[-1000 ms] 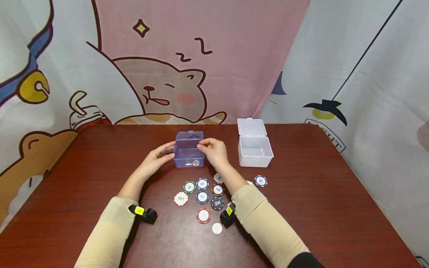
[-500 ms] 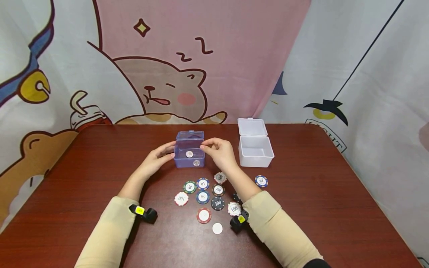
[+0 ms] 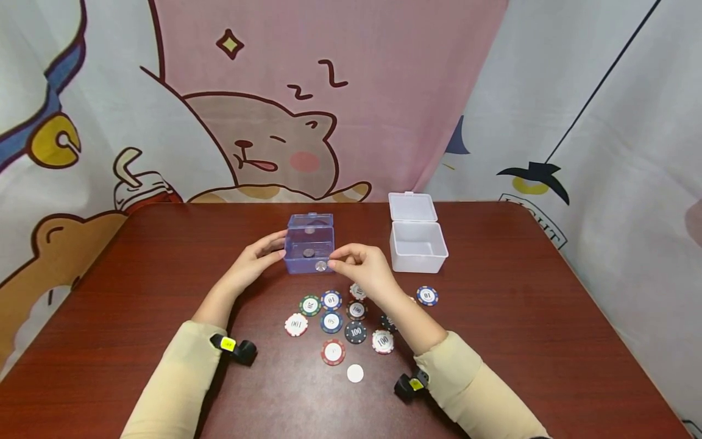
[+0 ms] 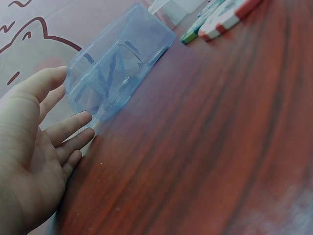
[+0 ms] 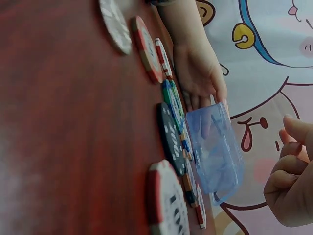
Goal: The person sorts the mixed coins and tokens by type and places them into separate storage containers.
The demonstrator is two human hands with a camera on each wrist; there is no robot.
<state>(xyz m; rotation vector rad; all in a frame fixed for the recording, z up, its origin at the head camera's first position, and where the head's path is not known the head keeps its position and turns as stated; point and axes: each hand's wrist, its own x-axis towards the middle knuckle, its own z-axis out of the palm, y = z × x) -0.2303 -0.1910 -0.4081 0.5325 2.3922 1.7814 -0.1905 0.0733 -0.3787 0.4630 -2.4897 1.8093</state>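
A translucent blue lidded box [image 3: 293, 266] stands on the table with its lid raised. Inside lies a small silver, coin-like disc [image 3: 309, 253]; another shiny disc [image 3: 320, 266] shows at its front wall, though I cannot tell whether inside or outside. My left hand [image 3: 253, 259] touches the box's left end with extended fingers, as the left wrist view [image 4: 46, 132] also shows. By the box's right front corner is my right hand [image 3: 362, 265], thumb and forefinger slightly apart, other fingers curled. In the right wrist view, I see nothing held in the right hand [image 5: 293, 171].
Poker chips lie spread in front of the box, among them a green chip [image 3: 310, 305], a black chip [image 3: 355, 332] and a red chip [image 3: 333, 352]. A plain white disc [image 3: 355, 373] is nearest. A white box [image 3: 419, 262] with raised lid stands right.
My right hand has drawn toward me and rightward, down from the box's upper rim to its front corner. A coin-like disc has dropped into the box. My left hand stays put.
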